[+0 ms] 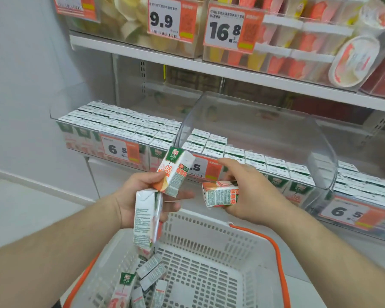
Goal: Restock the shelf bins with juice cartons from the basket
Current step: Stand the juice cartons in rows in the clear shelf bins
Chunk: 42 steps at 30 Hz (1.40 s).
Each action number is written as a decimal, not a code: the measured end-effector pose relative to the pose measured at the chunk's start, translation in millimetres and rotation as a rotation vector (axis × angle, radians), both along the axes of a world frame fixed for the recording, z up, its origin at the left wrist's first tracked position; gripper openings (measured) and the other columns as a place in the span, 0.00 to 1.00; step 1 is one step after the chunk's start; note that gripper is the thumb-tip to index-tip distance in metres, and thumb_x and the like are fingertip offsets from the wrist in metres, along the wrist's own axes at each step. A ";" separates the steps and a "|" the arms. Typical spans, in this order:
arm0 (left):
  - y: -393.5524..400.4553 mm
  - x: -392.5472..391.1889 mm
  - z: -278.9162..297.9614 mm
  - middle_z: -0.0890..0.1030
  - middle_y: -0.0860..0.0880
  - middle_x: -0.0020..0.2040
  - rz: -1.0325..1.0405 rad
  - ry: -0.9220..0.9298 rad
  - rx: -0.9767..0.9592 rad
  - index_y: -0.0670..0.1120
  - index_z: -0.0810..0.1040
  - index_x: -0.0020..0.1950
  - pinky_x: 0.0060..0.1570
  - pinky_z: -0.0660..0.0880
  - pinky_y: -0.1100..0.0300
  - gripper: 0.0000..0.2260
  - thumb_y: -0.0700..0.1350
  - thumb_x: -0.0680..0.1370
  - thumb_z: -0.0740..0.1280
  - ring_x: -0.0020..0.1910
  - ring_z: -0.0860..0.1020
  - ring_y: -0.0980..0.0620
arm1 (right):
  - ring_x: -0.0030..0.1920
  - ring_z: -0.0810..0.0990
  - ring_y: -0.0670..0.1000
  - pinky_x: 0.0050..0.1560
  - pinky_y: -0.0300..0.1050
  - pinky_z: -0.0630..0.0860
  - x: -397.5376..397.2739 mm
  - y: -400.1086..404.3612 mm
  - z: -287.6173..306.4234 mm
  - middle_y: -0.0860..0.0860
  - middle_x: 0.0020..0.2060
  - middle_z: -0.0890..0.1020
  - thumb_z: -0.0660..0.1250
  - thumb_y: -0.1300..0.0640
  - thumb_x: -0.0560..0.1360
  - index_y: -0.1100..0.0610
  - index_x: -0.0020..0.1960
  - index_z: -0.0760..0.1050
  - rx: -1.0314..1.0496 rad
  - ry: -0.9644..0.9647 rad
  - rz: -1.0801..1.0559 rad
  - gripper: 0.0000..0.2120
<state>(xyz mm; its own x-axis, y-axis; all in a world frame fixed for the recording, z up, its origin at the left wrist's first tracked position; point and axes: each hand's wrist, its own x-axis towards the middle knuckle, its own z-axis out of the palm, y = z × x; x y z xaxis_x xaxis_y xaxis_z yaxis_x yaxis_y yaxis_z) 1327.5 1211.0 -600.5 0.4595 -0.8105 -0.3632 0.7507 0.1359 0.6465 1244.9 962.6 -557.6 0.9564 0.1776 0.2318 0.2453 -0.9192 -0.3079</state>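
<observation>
My left hand point(131, 196) grips two white juice cartons above the basket: one upright carton point(175, 172) near my thumb and a second carton point(146, 218) hanging lower in the palm. My right hand point(249, 192) holds a third carton point(220, 194) lying on its side. Both hands hover in front of the middle clear shelf bin point(265, 121), whose front rows hold cartons while its back is bare. The white basket point(209, 241) with orange handles sits below, with several cartons point(142, 281) piled in its left corner.
A full bin of cartons point(120, 125) stands to the left, another bin point(365, 190) to the right. Price tags point(120, 150) hang on the bin fronts. The upper shelf point(187, 61) carries tubs and cups. A grey wall and floor lie at the left.
</observation>
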 end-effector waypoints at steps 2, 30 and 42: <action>-0.6 2.9 -2.1 0.77 0.37 0.65 -0.095 0.056 -0.154 0.46 0.85 0.52 0.30 0.74 0.59 0.20 0.50 0.63 0.80 0.46 0.81 0.38 | 0.58 0.75 0.53 0.57 0.43 0.72 2.1 2.5 -1.8 0.49 0.57 0.76 0.74 0.58 0.67 0.51 0.74 0.63 -0.060 -0.096 0.074 0.38; -29.9 -12.5 22.3 0.85 0.41 0.45 -0.012 -0.323 -0.215 0.45 0.86 0.50 0.27 0.78 0.57 0.25 0.51 0.56 0.84 0.39 0.84 0.45 | 0.29 0.75 0.47 0.28 0.38 0.72 3.6 47.2 8.2 0.49 0.31 0.82 0.73 0.63 0.73 0.56 0.44 0.78 1.083 0.063 -0.303 0.05; -33.1 -9.0 32.8 0.84 0.39 0.50 0.128 -0.147 -0.179 0.43 0.86 0.52 0.25 0.75 0.58 0.31 0.53 0.52 0.85 0.50 0.83 0.38 | 0.56 0.77 0.34 0.51 0.24 0.70 -9.6 52.5 10.8 0.34 0.53 0.79 0.78 0.63 0.68 0.35 0.55 0.68 0.647 -0.284 -0.189 0.30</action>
<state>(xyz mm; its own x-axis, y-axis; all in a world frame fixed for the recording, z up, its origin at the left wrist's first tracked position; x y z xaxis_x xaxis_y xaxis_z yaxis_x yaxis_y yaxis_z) 1318.5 1177.9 -567.7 0.5998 -0.7876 -0.1410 0.6198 0.3459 0.7044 1235.3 1015.1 -546.8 0.8444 -0.2409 0.4784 0.2521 -0.6093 -0.7518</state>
